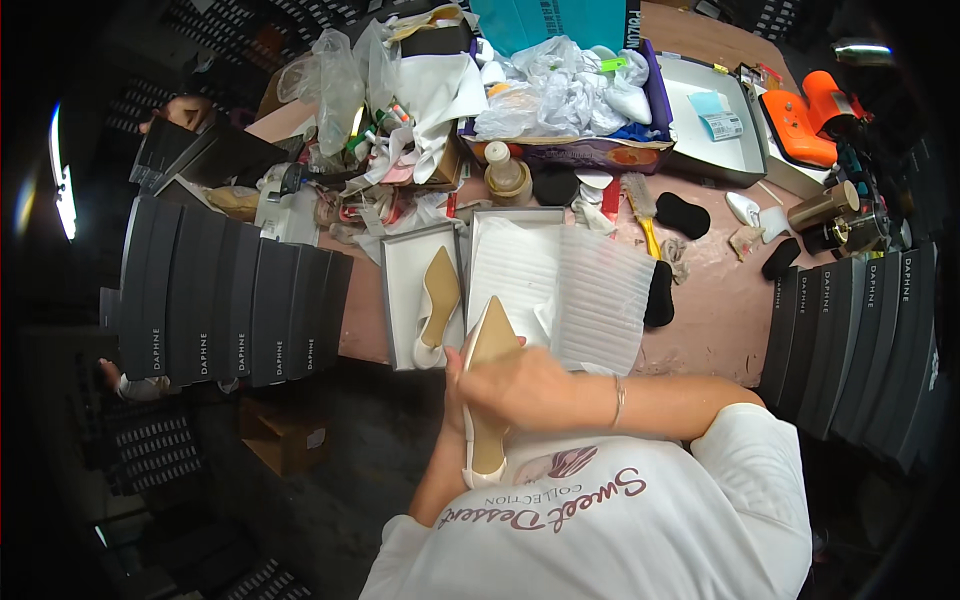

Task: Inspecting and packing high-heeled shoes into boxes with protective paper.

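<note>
A pale pointed shoe point(494, 332) is held sole up in front of my chest, its toe pointing away from me and its tan sole showing. My left hand point(453, 392) is closed around it from the left and beneath. Across the middle of the sole lies my right hand point(520, 392), blurred, with its fingers too smeared to read. A matching shoe point(441, 300) rests on its side in a grey shoebox point(396, 310) just beyond my left hand. Beside that, white wrapping paper point(600, 305) spreads over another grey box part point(545, 213).
Stacked dark shoeboxes flank me at left point(185, 290) and right point(850, 330). Along the back of the table point(700, 345) are a carton of crumpled plastic point(570, 150), a bottle point(507, 175), a yellow-handled brush point(643, 215), black pads point(683, 215) and an orange tool point(800, 128).
</note>
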The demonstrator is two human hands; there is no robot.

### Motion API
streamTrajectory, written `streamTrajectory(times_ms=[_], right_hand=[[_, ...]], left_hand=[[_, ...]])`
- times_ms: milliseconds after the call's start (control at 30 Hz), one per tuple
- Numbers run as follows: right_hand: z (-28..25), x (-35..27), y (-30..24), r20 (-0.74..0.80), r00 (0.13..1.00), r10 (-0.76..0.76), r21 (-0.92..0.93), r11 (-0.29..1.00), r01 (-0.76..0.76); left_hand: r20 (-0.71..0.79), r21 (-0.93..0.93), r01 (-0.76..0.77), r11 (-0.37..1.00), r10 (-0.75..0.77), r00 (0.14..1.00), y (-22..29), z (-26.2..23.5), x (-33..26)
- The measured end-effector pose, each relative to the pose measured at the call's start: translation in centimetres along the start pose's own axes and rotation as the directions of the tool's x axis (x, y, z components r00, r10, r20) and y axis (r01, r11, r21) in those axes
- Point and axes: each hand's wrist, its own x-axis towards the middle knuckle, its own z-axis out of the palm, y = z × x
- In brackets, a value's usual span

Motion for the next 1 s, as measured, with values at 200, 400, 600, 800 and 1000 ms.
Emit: streamTrajectory(times_ms=[200,400,600,800,1000], right_hand=[[1.7,2.3,-1.0,-0.271,0.933,0.235,-0.006,0.969,-0.245],[0.3,0.1,0.8,-0.108,0.993,0.056,0.004,0.998,-0.056],[0.3,-0.4,0.4,-0.012,0.999,0.049,-0.093,0.994,-0.050],[-2.4,-2.5,7.9,-0.222,0.846,0.486,0.251,0.866,-0.432],[-2.6,-3.9,1.0,-0.292,0.956,0.026,0.096,0.995,0.002]], left_hand=[[0.112,-0.122,0.077,0.990,-0.063,0.992,-0.1,-2.2,0.5],[0.214,-0.031,0.060,0.998,-0.052,0.975,0.6,-1.0,0.9],[0.076,0.017,0.109,0.994,-0.110,0.991,0.5,-0.5,1.8],[0.232,0.211,0.019,0.977,-0.069,0.970,1.6,-0.6,1.2],[0.242,0.149,0.046,0.988,-0.082,0.967,1.0,-1.2,1.9]])
